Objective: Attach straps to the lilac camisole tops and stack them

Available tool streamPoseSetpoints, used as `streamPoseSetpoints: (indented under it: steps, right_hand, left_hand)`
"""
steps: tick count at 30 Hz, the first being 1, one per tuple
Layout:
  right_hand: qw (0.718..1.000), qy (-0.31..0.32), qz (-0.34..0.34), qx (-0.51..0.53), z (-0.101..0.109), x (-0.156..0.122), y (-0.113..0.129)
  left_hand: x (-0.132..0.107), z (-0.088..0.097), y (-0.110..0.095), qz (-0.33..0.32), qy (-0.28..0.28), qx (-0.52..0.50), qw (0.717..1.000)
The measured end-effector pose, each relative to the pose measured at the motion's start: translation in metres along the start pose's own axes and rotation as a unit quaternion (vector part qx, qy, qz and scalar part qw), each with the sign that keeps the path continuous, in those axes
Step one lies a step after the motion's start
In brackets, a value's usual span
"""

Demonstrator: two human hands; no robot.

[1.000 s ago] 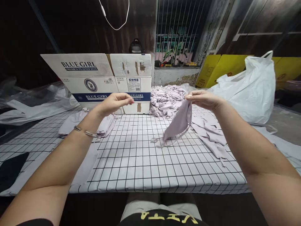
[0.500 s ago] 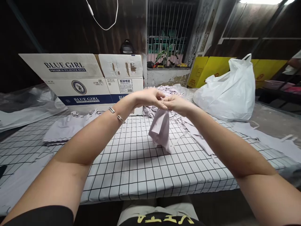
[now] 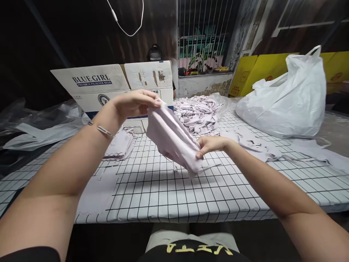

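Note:
A pale lilac piece of fabric (image 3: 173, 136) hangs slantwise above the table, held at both ends. My left hand (image 3: 139, 103) pinches its upper left corner, fingers closed. Lower down on the right, my right hand (image 3: 208, 145) grips the other end between thumb and fingers. A thin strip trails from that lower end. Beneath my left forearm lies a neat stack of lilac fabric pieces (image 3: 120, 145). Another flat lilac piece (image 3: 98, 191) is spread nearer the front edge, partly hidden by my left arm.
Behind the held piece is a heap of lilac strips (image 3: 197, 112). An open beer carton (image 3: 92, 78) stands back left, a full white plastic bag (image 3: 286, 98) back right. Loose fabric pieces (image 3: 251, 143) lie on the checked tablecloth (image 3: 174, 203) at right.
My hands have moved apart, the left up and leftward, the right down and slightly right. The fabric has gone from hanging bunched to stretched between them. The view has shifted a little.

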State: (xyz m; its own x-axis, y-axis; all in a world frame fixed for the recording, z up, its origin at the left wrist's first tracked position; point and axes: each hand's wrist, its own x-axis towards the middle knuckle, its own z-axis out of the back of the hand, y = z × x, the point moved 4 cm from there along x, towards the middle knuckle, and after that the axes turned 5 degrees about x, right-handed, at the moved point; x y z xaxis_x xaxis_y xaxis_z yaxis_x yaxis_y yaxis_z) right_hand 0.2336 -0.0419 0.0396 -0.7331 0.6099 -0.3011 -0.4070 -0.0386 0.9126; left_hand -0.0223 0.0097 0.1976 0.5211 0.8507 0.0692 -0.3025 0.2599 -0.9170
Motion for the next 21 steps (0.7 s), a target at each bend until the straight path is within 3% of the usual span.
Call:
streamPoseSetpoints:
  steps: [2, 5, 12, 14, 17, 21]
  right_hand:
    - [1.0, -0.014, -0.003, 0.011, 0.011, -0.009, -0.009]
    - [0.999, -0.047, 0.015, -0.003, 0.03, -0.025, -0.002]
    - [0.977, -0.143, 0.005, -0.157, 0.082, -0.05, 0.039]
    - [0.954, -0.197, -0.019, -0.226, 0.106, -0.047, 0.047]
    - [0.895, -0.288, -0.074, -0.331, 0.142, -0.037, 0.063]
    - [0.84, -0.396, -0.056, -0.367, 0.165, -0.034, 0.1]
  left_hand:
    - [-0.009, 0.02, 0.009, 0.004, -0.02, -0.003, 1.0]
    - [-0.019, 0.042, 0.026, 0.013, -0.045, 0.009, 0.999]
    - [-0.016, 0.06, 0.055, 0.005, -0.048, 0.046, 0.998]
    - [-0.002, 0.066, 0.061, -0.02, -0.032, 0.07, 0.997]
    - [0.027, 0.078, 0.066, -0.061, -0.021, 0.14, 0.988]
    - [0.058, 0.092, 0.052, -0.086, -0.073, 0.251, 0.961]
